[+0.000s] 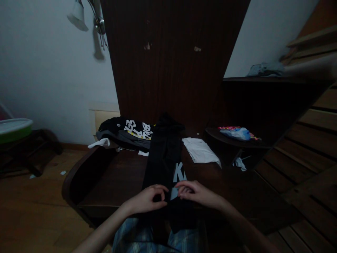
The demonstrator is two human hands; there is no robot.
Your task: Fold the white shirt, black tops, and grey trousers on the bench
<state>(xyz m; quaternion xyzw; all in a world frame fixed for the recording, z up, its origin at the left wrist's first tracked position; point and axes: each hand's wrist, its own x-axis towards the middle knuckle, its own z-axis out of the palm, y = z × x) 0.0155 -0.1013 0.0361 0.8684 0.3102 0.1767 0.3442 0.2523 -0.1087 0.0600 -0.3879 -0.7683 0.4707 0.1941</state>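
A long black garment (163,154) with large pale letters lies lengthwise on the dark wooden surface, its near end hanging over the front edge towards my lap. Above its left side is my left hand (151,199), with a gap between thumb and curved index finger and nothing visible in them. My right hand (193,192) is over the lettered side, its index finger reaching out and the others loosely curled. Neither hand plainly grips the cloth; whether the fingertips touch it is hard to tell in the dim light.
Behind rises a tall dark wooden panel (171,70). A black-and-grey garment with white lettering (131,131) lies at the back left, a folded white cloth (201,150) to the right. A plastic bag (237,133) rests on the right shelf (247,143). A wall lamp (78,15) hangs upper left.
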